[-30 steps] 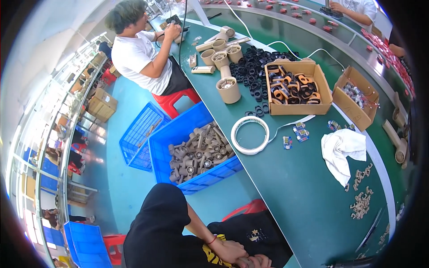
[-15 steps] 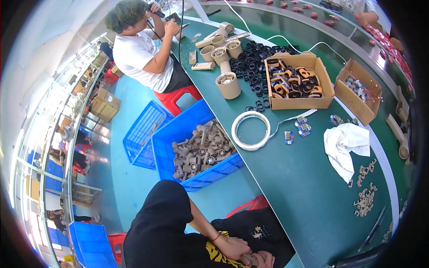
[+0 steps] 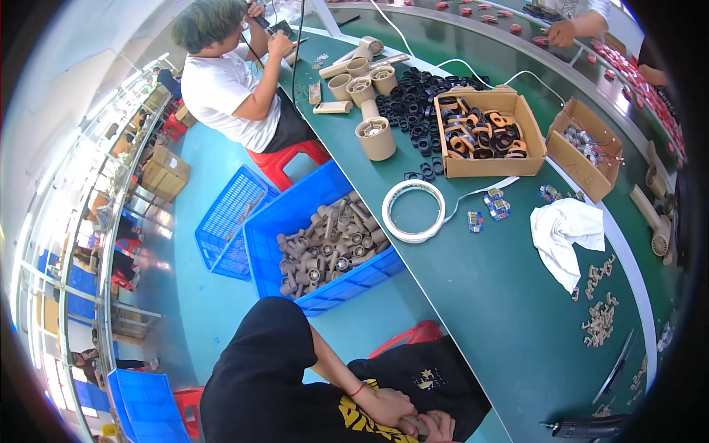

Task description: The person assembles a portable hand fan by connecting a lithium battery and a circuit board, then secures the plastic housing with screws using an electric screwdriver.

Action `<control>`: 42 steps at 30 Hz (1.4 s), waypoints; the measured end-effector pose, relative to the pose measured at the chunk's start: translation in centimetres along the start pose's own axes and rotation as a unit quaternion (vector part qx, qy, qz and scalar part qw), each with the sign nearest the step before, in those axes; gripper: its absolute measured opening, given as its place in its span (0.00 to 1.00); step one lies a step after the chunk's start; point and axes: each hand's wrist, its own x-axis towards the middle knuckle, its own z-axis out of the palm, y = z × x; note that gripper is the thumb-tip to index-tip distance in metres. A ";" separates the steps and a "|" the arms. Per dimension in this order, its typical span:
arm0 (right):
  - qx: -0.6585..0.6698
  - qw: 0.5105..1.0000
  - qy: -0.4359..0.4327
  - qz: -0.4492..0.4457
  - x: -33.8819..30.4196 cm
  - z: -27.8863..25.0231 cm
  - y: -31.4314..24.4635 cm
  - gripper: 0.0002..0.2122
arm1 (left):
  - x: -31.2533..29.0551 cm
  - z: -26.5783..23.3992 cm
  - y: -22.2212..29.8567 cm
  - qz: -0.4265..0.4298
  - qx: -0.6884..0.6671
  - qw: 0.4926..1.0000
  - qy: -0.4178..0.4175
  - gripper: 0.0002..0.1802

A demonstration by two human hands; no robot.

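Low in the view, over my dark-clothed lap, my left hand (image 3: 388, 407) and my right hand (image 3: 440, 427) are closed together around a taupe plastic part (image 3: 419, 424). Only a small bit of that part shows between the fingers; the rest is hidden by my hands and the picture's lower edge. A red cord circles my left wrist. Behind my left arm stands a blue crate (image 3: 347, 294) holding many similar taupe plastic housings (image 3: 325, 247) with round ends and handles.
On the green table (image 3: 473, 295) lie a white tape roll (image 3: 413, 211), small circuit boards (image 3: 496, 205), a white cloth (image 3: 567, 235), small taupe clips (image 3: 600, 321) and a black cylindrical tool (image 3: 591, 427). Cardboard boxes (image 3: 491, 167) stand farther back. A co-worker (image 3: 229, 88) sits at the far left.
The view has shifted slightly, showing more of the black tool at lower right. Another person's hand has come farther over the conveyor at upper right. My hands keep nearly the same grip.
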 end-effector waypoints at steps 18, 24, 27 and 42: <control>0.112 0.981 -0.107 0.118 3.3 -5.5 -3.5 0.19 | -0.3 0.1 -1.0 0.108 -0.023 0.994 -0.015 0.31; 0.203 0.975 0.070 0.065 10.1 -14.4 -10.1 0.21 | -6.4 -8.3 1.6 0.153 -0.079 0.984 0.053 0.22; 0.185 0.941 0.283 -0.012 11.5 -13.7 -8.8 0.20 | -9.3 -11.7 3.6 0.199 -0.203 0.929 0.235 0.22; 0.141 0.952 0.269 -0.043 18.6 -12.7 -6.4 0.09 | -3.9 -17.2 9.1 0.285 -0.478 0.753 0.351 0.29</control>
